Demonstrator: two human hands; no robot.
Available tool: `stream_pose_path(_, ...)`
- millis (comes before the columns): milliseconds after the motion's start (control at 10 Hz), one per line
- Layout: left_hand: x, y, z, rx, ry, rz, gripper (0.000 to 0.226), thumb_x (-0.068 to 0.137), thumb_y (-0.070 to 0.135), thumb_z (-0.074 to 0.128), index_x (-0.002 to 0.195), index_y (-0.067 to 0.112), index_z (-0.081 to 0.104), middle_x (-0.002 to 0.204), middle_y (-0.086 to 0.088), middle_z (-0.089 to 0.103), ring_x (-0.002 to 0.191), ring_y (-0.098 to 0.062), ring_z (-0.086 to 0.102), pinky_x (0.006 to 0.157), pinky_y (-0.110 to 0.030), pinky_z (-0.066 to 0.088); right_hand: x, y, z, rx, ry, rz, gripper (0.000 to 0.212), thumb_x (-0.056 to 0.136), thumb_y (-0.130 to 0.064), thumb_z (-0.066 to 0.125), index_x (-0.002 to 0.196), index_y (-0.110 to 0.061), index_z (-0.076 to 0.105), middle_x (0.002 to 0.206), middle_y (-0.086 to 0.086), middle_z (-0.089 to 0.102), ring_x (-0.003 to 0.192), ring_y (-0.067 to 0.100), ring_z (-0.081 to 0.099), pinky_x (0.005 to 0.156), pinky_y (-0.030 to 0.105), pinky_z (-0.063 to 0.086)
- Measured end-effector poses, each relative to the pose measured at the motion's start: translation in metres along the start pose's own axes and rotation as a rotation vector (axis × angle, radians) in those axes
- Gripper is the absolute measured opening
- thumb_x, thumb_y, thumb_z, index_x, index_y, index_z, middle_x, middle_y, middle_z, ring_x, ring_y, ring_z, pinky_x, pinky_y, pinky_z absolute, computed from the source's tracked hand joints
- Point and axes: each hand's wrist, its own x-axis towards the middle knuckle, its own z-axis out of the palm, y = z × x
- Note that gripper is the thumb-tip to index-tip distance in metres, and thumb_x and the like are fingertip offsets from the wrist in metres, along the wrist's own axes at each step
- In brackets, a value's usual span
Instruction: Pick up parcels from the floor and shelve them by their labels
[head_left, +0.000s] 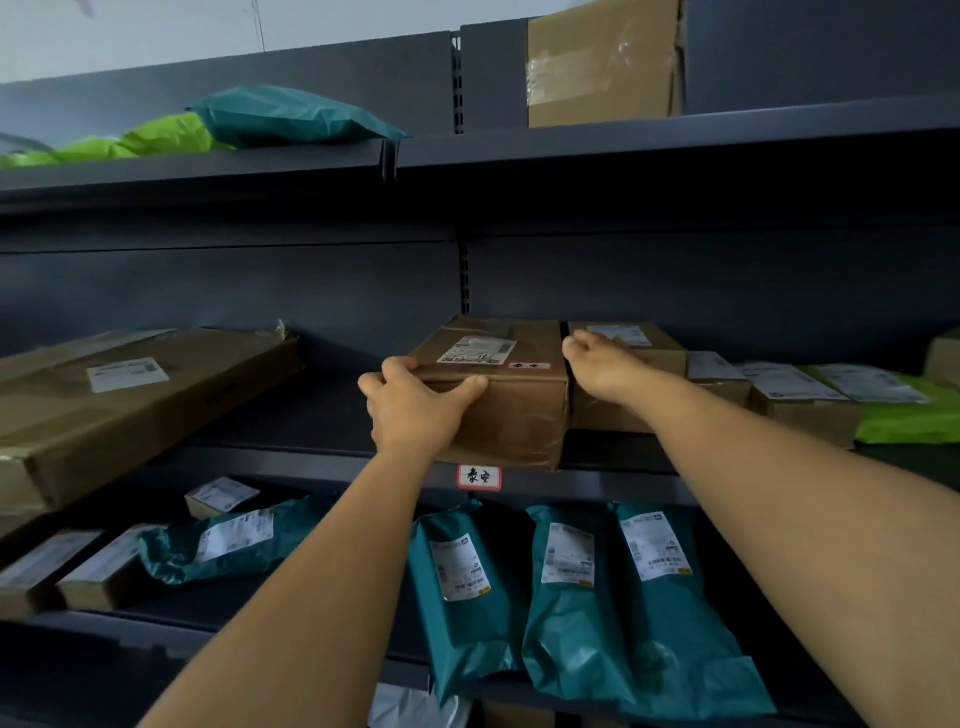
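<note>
A brown cardboard parcel (511, 400) with a white shipping label and a small red-edged sticker sits on the middle shelf (322, 410), its front overhanging the shelf edge. My left hand (415, 408) grips its front left corner, thumb across the front face. My right hand (602, 366) rests against the parcel's right side, in the gap beside a neighbouring brown box (628, 358); its fingers are curled and partly hidden. A red-bordered shelf tag (479, 477) with handwritten characters hangs on the shelf edge just below the parcel.
A long flat carton (119, 395) lies at the left of the middle shelf. Small boxes and a green bag (904, 410) fill its right. Teal mailer bags (566, 587) and small boxes lie on the shelf below. The top shelf holds green and teal bags (291, 117) and a carton (602, 65).
</note>
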Motion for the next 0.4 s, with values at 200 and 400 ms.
stream_pose_path(200, -0.006, 0.009, -0.009, -0.031, -0.007, 0.016, 0.100, 0.073, 0.065, 0.074, 0.154, 0.028, 0.029, 0.160, -0.007, 0.020, 0.142, -0.034, 0.036, 0.118, -0.055, 0.032, -0.015, 0.003, -0.006, 0.227, 0.056, -0.023, 0.060, 0.103, -0.048, 0.020, 0.157, -0.020, 0.016, 0.166, 0.002, 0.014, 0.151, 0.024, 0.012, 0.121, 0.041, 0.013)
stream_pose_path(400, -0.035, 0.043, 0.006, -0.128, 0.105, 0.070, 0.088, 0.085, 0.063, 0.062, 0.155, 0.020, 0.031, 0.162, -0.009, 0.025, 0.147, -0.032, 0.031, 0.119, -0.054, 0.029, -0.058, 0.007, -0.032, 0.472, 0.260, -0.135, 0.053, 0.104, -0.046, 0.025, 0.133, -0.010, 0.049, 0.106, 0.002, 0.055, 0.105, 0.024, 0.053, 0.082, 0.031, 0.035)
